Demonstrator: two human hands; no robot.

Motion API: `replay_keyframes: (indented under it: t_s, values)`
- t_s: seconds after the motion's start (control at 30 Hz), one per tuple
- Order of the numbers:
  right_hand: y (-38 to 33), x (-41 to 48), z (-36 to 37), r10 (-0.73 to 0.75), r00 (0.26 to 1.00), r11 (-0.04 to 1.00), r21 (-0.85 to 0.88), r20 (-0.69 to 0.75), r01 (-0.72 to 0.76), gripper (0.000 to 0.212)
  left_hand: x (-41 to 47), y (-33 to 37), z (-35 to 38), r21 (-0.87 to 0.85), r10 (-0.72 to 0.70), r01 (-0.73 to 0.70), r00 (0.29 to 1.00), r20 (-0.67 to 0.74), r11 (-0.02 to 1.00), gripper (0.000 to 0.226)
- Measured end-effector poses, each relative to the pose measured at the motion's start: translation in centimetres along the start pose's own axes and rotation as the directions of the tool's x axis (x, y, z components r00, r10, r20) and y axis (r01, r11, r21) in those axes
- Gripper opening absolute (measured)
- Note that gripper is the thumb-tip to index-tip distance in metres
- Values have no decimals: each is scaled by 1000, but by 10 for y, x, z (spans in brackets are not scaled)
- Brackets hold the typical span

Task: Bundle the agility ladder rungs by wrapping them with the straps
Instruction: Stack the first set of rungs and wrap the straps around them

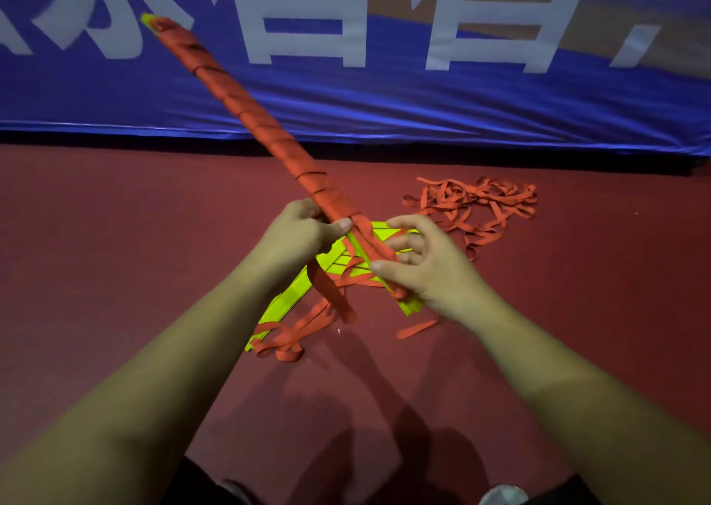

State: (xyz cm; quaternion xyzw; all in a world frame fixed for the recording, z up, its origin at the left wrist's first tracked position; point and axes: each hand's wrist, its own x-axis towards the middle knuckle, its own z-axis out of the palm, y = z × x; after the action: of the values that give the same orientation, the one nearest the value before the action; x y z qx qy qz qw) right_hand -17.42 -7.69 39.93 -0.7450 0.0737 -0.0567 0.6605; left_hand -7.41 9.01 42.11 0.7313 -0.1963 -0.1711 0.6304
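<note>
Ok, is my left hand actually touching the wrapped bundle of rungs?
Touching. The head view shows the left hand curled round the bundle, thumb pressed on the last turn of orange strap.

- A dark red floor carries everything.
- A tangled heap of orange straps lies to the right.
- Flat yellow rungs lie in the middle, with strap loops trailing over their near end.
- A blue banner with white letters borders the floor's far edge.

blue banner, white lettering | dark red floor
</note>
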Motion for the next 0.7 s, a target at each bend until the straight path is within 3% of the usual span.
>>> replay_keyframes:
  t_s: [0.1, 0.2, 0.27, 0.37, 0.47, 0.6, 0.7]
  values:
    - [-7, -4, -3, 108, 988, 985, 120, 107, -121, 46, -2, 2, -8, -123, 54, -39, 992, 116, 992, 6]
    - [-11, -14, 1, 112, 941, 950, 242, 318, -195, 37, -5, 6, -10, -198, 158, -118, 966, 203, 973, 12]
    - [-12, -17, 4, 70, 925, 914, 346, 373, -209, 32, -7, 9, -11, -201, 200, -160, 959, 200, 967, 13]
    - [-13, -16, 7, -20, 951, 945, 316, 307, -82, 30, -9, 9, -14, -182, 208, -175, 961, 185, 968, 11]
    - [-12, -15, 7, -111, 971, 960, 277, 210, 50, 22, -9, 10, -16, -157, 118, -90, 976, 182, 984, 6]
    - [-8, -8, 7, -146, 988, 965, 228, 52, 131, 13, -6, 6, -17, -19, 28, -27, 999, 27, 999, 14]
    - [-2, 0, 8, -201, 976, 979, 13, -84, 203, 8, -6, 5, -14, 74, 89, -88, 996, -5, 993, 13]
